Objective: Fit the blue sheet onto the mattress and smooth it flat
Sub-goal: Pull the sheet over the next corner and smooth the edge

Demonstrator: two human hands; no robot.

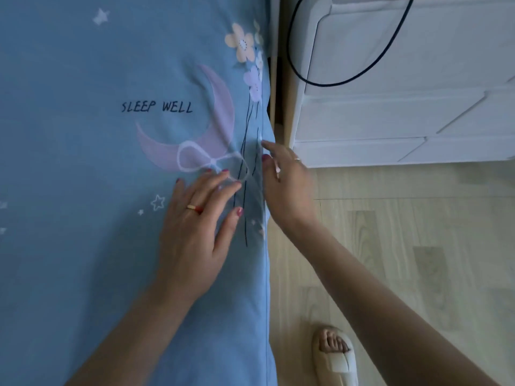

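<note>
Blue sheet (97,162) covers the mattress top; its long edge runs beside the white drawer unit (404,112).

Left hand (198,227) lies flat, fingers straight, inside that edge; right hand (287,179), nearer the edge, touches it, fingers loosely extended, gripping nothing visible.

Floor (418,232): pale wood-grain planks, lit evenly by soft daylight, source out of view. White drawer unit (404,112) stands on the floor at upper right, several flat drawer fronts visible; a black cable (301,75) loops down across its side and front. Narrow light-wood strip (274,87) runs upright in the gap left of the unit; its nature unclear.
</note>
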